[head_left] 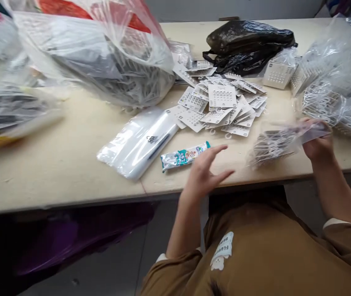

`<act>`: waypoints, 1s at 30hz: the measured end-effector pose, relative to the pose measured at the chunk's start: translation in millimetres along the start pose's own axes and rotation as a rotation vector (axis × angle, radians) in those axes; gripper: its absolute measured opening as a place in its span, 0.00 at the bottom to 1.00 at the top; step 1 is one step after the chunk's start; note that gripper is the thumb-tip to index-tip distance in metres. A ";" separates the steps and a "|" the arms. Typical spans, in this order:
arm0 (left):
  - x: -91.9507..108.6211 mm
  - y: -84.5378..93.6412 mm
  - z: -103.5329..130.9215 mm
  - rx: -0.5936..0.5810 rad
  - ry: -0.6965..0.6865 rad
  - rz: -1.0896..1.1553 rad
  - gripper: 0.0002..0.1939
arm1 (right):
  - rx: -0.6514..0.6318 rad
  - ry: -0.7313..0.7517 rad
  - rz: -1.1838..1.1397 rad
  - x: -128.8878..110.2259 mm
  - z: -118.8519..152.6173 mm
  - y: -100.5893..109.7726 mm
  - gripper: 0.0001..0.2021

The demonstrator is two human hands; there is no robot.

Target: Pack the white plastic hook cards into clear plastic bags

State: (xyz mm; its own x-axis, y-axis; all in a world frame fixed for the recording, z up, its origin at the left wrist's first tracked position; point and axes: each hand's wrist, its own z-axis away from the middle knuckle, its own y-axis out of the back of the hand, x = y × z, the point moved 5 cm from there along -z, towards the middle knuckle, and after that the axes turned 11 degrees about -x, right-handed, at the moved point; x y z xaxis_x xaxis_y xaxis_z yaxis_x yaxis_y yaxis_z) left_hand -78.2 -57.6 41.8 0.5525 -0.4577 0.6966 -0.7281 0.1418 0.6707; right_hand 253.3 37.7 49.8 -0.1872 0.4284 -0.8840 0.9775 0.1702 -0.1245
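My right hand (319, 142) is closed on the gathered top of a clear plastic bag (274, 146) with several white cards inside, near the table's front edge. My left hand (208, 170) holds nothing, its thumb and fingers spread, beside a small white and teal packet (183, 157). Behind the packet lies a loose pile of white cards (222, 96) with rows of small shiny pieces. A stack of flat clear bags (141, 142) rests left of the packet.
Large filled plastic bags (101, 53) stand at the back left. A black plastic bag (249, 43) lies behind the pile. Several clear bags of cards (332, 90) crowd the right side. The table's front edge (85, 202) runs before my body.
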 end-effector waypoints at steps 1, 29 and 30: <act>-6.5 17.2 6.3 -0.004 0.065 -0.112 0.25 | 0.110 0.051 -0.020 -0.4 -1.1 8.5 0.13; -106.6 107.7 40.2 -0.492 0.630 -0.639 0.24 | 0.770 0.276 0.161 46.0 -25.3 39.6 0.16; -103.2 111.9 43.5 -0.451 0.646 -0.614 0.28 | 0.767 0.291 0.163 46.4 -22.8 40.4 0.16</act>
State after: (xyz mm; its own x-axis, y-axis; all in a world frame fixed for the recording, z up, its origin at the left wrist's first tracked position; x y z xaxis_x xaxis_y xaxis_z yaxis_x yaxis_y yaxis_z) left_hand -234.3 -32.7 33.8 0.9936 -0.0178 0.1116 -0.0937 0.4221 0.9017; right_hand 281.9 84.8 14.0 0.0472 0.6253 -0.7790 0.7695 -0.5200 -0.3708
